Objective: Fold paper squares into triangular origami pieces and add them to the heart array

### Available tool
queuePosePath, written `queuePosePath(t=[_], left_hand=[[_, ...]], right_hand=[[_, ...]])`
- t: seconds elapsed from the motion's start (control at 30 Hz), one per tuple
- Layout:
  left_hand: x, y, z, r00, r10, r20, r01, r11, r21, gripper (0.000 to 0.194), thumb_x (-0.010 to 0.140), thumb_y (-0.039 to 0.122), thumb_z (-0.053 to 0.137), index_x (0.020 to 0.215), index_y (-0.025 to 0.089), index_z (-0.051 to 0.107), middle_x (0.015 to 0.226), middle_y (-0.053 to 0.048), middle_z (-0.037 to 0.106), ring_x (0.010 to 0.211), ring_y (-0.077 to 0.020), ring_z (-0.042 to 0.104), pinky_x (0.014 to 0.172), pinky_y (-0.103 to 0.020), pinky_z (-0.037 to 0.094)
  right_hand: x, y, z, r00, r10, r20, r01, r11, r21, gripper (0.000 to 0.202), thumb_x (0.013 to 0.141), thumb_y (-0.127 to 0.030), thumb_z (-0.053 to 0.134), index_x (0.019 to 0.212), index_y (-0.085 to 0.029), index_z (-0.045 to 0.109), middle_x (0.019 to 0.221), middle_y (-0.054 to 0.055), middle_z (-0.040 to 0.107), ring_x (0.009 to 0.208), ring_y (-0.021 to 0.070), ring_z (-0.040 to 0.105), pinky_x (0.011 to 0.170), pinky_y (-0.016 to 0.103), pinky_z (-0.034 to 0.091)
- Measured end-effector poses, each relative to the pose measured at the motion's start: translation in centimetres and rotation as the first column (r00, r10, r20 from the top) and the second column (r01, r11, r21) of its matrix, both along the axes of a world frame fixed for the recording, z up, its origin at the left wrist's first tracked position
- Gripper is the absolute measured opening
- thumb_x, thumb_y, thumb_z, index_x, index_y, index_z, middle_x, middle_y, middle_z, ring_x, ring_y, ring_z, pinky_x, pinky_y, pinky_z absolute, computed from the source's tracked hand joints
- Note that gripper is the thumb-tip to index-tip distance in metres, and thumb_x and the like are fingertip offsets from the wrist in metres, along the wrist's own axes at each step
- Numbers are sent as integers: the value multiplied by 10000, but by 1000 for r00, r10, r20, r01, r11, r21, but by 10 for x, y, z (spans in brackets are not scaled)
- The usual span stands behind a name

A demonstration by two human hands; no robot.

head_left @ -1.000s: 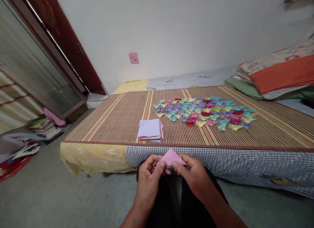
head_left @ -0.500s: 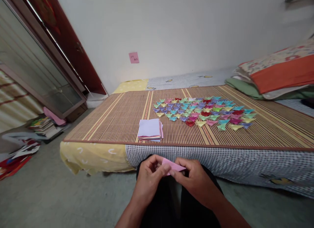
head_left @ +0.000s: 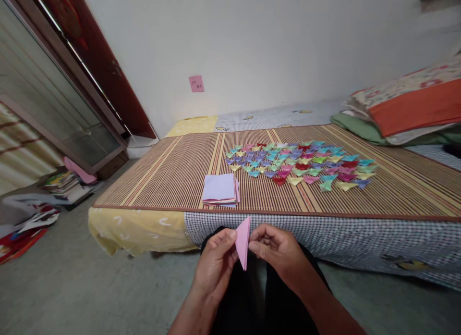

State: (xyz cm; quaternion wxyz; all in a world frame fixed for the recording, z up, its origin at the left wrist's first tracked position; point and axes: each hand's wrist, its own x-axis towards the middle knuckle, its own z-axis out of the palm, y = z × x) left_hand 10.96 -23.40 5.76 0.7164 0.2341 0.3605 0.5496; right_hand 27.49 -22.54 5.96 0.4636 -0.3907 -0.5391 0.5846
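A pink sheet of origami paper (head_left: pixel 242 243), folded into a narrow triangle, stands on end between my hands with one point up and one down. My left hand (head_left: pixel 218 255) pinches it by its left side, thumb in front and the other fingers behind. My right hand (head_left: pixel 275 246) is curled in at the paper's right edge, thumb and forefinger tips against it. Just beyond lies a stack of square paper (head_left: pixel 218 187), lilac on top. Several rows of small folded paper pieces (head_left: pixel 295 167) in many colours cover the mat to the right.
The striped mat (head_left: pixel 162 181) lies over a bed with a checked and yellow sheet (head_left: pixel 144 229). Pillows (head_left: pixel 414 104) are piled at the right. A pink note (head_left: pixel 196 83) is on the wall. Books (head_left: pixel 63 186) sit low at the left by a glass-fronted cabinet (head_left: pixel 68 85).
The folded pink paper has turned from lying sideways to upright in my left hand. My right hand has shifted from its right-hand point to its long edge.
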Motion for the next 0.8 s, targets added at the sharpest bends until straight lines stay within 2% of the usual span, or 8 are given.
queuePosePath(t=[0.27,0.33,0.4,0.53,0.6,0.67,0.7,0.8], left_hand=[[6,-4,2,992,-78,99,79,997,-6,272,731,284,887,686,116,678,634,-1,644,570,-76,525,614,-187,457],[6,-5,0,998,-59,30,58,998,30,303,762,332,861,676,127,655,609,16,602,563,-76,493,603,-188,433],[8,-5,-3,991,17,-136,-2,994,106,333,799,379,824,673,133,639,586,35,547,550,-74,446,564,-183,385],[12,-6,-6,840,249,-483,-128,954,271,250,824,334,781,974,162,680,775,7,635,648,-115,532,598,-209,410],[14,-10,-4,682,400,-613,-166,900,402,230,830,269,757,1026,196,661,900,-16,651,770,-154,589,677,-243,454],[16,-16,0,503,518,-692,-101,830,548,66,858,231,715,882,200,661,929,-29,633,854,-178,592,740,-265,461],[17,-18,2,465,527,-711,-41,815,578,63,888,232,681,840,200,658,915,-29,627,853,-180,589,750,-271,461],[20,-25,7,505,423,-752,53,855,516,88,955,284,618,981,208,654,893,-20,648,802,-172,603,735,-271,473]], right_hand=[[1,0,2,997,53,-48,-53,999,-5,219,851,-360,711,763,-173,641,672,-21,583,647,133,536,634,258,430],[-1,-1,3,998,55,-38,-55,998,11,162,861,-316,667,782,-179,628,691,-17,595,650,140,550,642,266,453],[-4,-3,4,1000,-3,16,2,998,58,100,862,-259,626,793,-188,617,710,-15,601,647,141,551,637,266,463],[-11,-8,3,930,-285,233,208,929,307,142,854,-190,585,717,-206,551,634,-39,532,575,124,501,556,237,408],[-13,-9,1,863,-399,310,231,858,459,158,858,-165,568,711,-210,536,622,-43,516,559,122,497,549,236,395],[-13,-9,-2,811,-474,344,212,785,583,173,873,-138,542,717,-211,527,635,-38,515,563,123,504,560,238,397],[-13,-9,-3,792,-499,351,194,752,630,182,882,-126,530,722,-211,525,642,-36,513,566,125,505,562,239,396],[-14,-8,-5,765,-526,371,116,680,724,183,895,-87,510,761,-206,546,670,-22,524,593,139,520,572,244,403]])
